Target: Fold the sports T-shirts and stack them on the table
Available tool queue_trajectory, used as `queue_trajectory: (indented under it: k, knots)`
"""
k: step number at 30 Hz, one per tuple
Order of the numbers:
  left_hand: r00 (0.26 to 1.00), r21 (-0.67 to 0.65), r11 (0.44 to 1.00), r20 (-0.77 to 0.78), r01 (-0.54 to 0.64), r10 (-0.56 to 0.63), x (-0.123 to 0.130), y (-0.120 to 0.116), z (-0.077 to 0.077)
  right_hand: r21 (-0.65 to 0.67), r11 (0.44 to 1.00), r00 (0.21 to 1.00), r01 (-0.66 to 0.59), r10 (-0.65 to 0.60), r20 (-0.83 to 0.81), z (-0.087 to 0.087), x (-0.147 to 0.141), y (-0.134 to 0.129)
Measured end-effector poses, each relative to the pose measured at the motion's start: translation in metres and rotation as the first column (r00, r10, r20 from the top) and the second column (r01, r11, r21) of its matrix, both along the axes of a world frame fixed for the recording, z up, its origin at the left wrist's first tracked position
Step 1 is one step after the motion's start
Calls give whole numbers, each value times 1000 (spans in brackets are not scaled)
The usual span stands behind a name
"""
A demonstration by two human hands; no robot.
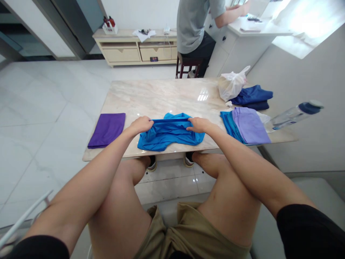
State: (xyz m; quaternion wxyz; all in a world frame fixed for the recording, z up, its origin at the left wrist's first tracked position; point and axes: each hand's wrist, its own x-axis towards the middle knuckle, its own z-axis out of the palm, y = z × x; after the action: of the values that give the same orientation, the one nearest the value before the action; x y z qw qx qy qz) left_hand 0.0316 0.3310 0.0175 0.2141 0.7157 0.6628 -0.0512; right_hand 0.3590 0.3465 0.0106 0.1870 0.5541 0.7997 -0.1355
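A crumpled bright blue cloth garment [172, 135] lies on the marble-topped table [161, 94] in front of me. My left hand [141, 125] pinches the left end of its upper edge, and my right hand [198, 125] grips the right end. Between them the edge is stretched fairly straight, while the rest sits in loose folds. Left of my left hand is a flat folded purple cloth [107, 130]. To the right of my right hand, a folded lavender cloth [250, 124] partly covers a folded teal-blue cloth [230, 124].
A clear water bottle [292, 117] with a blue lid stands at the table's right end. Behind the folded cloths are a white plastic bag [232, 86] and dark blue cloth [253, 96]. Beyond the table, a person [192, 28] sits on a stool by a white desk [258, 27].
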Motion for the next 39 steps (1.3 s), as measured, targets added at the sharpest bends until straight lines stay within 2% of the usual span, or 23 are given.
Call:
queue_trajectory:
  k: [4,9,12,15,19,22,26,33,36,39]
  knots:
    - [999,34,999,16,-30,29,-2,-4,0,49,998,998,33,-30,-50,4,-3,1]
    - [996,-50,998,-77,32,-36,9,-8,-6,118,990,997,79,-81,12,7,-13,-4]
    - [997,-78,995,-32,68,-70,10,-11,-10,125,992,998,25,-32,53,6,-17,-9]
    - [988,-23,991,78,134,-132,10,-14,-12,125,991,998,-47,41,53,2,-21,-12]
    - [966,2,975,132,223,-221,14,-11,-14,189,982,1000,-23,21,13,-2,-27,-13]
    - [984,-7,987,76,163,-162,22,-11,-15,213,977,1000,8,-4,-21,-1,-31,-13]
    - [997,81,995,53,55,-59,36,-17,-13,208,978,999,-4,14,-46,4,-35,-17]
    - [1000,209,978,17,-20,17,44,-22,-6,199,980,998,-2,16,-67,19,-43,-26]
    - [999,234,972,46,-6,-5,38,-19,-6,209,977,997,34,-20,-71,27,-42,-25]
    - [990,231,973,130,22,-53,31,-12,-5,191,979,997,73,-65,-45,36,-28,-16]
